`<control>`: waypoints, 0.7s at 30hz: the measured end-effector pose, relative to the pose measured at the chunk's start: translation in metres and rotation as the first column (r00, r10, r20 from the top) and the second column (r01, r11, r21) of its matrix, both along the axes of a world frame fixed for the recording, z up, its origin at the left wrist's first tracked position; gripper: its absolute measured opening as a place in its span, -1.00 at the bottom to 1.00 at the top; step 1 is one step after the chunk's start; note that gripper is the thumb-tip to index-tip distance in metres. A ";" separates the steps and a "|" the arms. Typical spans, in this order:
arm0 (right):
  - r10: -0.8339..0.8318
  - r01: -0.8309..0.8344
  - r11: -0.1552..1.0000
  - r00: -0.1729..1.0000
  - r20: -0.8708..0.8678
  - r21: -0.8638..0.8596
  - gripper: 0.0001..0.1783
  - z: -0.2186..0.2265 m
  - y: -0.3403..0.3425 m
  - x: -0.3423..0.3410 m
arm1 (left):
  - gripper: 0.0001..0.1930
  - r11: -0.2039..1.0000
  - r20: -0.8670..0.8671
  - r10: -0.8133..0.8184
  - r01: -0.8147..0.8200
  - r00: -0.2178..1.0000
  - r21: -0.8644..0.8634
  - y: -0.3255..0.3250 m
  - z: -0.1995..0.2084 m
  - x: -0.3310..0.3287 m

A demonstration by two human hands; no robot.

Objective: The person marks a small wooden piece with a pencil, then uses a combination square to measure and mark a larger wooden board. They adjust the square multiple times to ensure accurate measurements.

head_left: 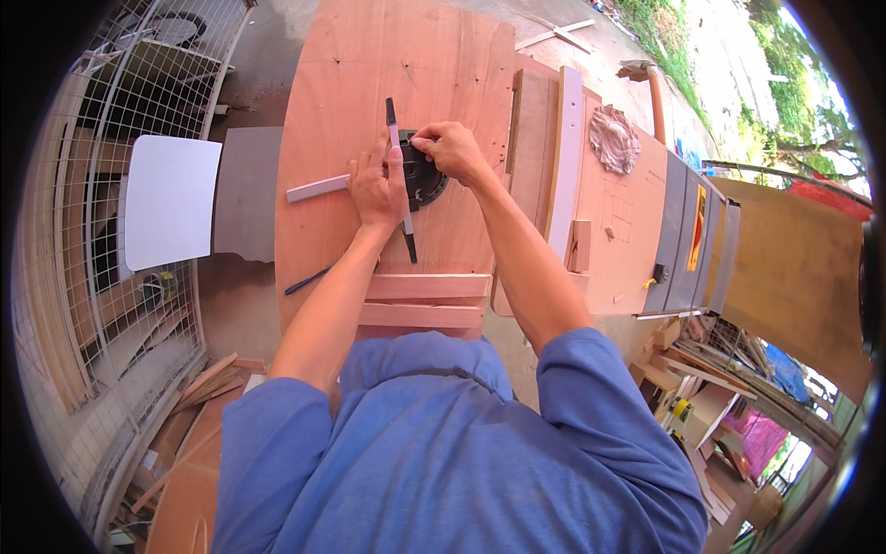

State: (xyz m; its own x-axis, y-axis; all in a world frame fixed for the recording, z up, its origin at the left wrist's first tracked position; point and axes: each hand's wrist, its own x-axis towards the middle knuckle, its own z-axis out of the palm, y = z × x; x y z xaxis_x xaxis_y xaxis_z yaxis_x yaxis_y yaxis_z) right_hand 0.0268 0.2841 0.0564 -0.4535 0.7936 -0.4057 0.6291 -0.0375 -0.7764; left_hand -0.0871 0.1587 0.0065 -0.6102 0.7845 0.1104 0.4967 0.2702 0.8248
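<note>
The person's left hand (377,189) lies over the middle of a long bar (394,136), fingers pointing away from the body and the thumb along the bar; how firmly it grips cannot be told. The forearm runs up from the lower left. The right hand (449,150) comes in from the other side, wrist bent inward, its thumb and forefinger close together at the far edge of a black half-round tool (426,182); whether they pinch a part of it cannot be told. The tool sits beside the bar on the wooden bench (337,111), its curved edge to the right. The bar is pale with black ends, and a pale strip (317,188) extends leftward from near the left hand
</note>
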 end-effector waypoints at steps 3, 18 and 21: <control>-0.002 -0.003 0.995 0.998 0.061 0.095 -0.74 -0.007 -0.002 -0.006 | -0.51 1.000 -0.034 0.014 -0.013 0.999 0.028 0.001 -0.002 -0.001; 0.086 -0.138 0.938 0.982 0.170 0.318 -0.79 -0.020 -0.007 -0.003 | -0.35 0.957 0.076 -0.088 0.105 0.993 -0.270 0.013 0.000 0.005; -0.056 -0.010 0.953 0.977 0.207 0.304 -0.76 -0.037 -0.006 -0.024 | -0.33 0.962 0.176 -0.153 0.188 0.972 -0.199 0.015 0.000 -0.006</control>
